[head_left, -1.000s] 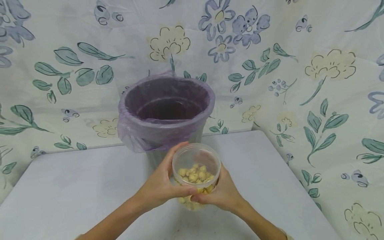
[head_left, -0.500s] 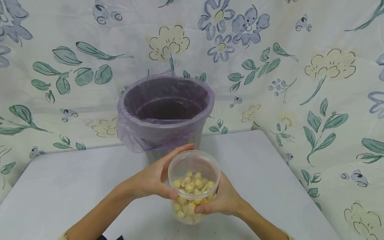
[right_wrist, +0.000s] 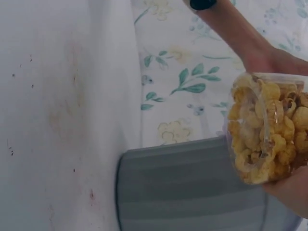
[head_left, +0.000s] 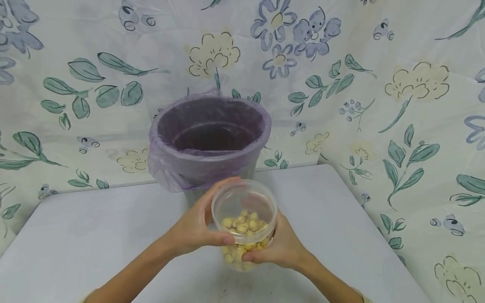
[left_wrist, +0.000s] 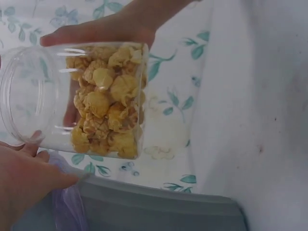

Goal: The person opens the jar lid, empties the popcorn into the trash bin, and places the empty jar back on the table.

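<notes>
A clear plastic jar of yellow popcorn (head_left: 242, 227) is held above the table between both hands, tilted a little in the head view. My left hand (head_left: 191, 229) grips the upper left side by the rim, thumb in front and fingers partly hidden behind. Lower down, my right hand (head_left: 286, 246) holds the right side with its thumb across the front. The left wrist view shows popcorn (left_wrist: 103, 103) filling the jar's lower part, with the clear rim (left_wrist: 14, 96) toward the left hand. Whether a clear lid covers the mouth, I cannot tell.
Just behind the jar stands a grey trash bin (right_wrist: 183, 187), lined with a purple bag (head_left: 170, 168) folded over its rim. A white table (head_left: 94, 235) lies underneath, with small specks and faint stains near me. Floral cloth (head_left: 360, 84) hangs behind and to the right.
The jar dipped toward me half a second ago and has risen again. My left hand shifted left with its thumb at the rim, then came back right; my right hand stayed around the jar.
</notes>
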`<state>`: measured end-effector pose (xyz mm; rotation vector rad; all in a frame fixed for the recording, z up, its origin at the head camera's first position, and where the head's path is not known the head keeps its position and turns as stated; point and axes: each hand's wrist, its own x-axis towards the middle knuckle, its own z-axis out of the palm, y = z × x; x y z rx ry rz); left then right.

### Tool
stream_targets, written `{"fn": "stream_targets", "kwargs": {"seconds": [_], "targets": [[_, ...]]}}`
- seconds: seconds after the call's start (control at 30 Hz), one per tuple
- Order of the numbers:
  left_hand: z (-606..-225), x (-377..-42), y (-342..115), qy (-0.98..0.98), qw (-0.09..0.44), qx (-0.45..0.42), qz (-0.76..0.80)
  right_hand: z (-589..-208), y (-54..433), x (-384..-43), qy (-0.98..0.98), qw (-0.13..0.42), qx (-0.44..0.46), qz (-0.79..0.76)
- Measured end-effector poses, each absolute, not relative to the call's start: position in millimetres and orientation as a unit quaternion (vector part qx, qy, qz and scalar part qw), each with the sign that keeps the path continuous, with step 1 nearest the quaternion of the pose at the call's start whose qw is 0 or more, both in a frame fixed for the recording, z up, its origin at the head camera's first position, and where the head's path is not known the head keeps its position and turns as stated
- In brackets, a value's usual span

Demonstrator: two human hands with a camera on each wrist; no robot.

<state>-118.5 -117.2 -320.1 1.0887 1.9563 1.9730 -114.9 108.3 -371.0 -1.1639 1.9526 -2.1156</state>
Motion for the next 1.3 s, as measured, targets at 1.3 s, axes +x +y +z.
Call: {"fn": "stream_targets", "kwargs": {"seconds": [1.3], "targets": [[-351.0,-89.0,-196.5,0.681,-0.01,0.308,0.664,-376.8,159.3,-120.9,0.7,-0.07,-0.312,-0.639]]}}
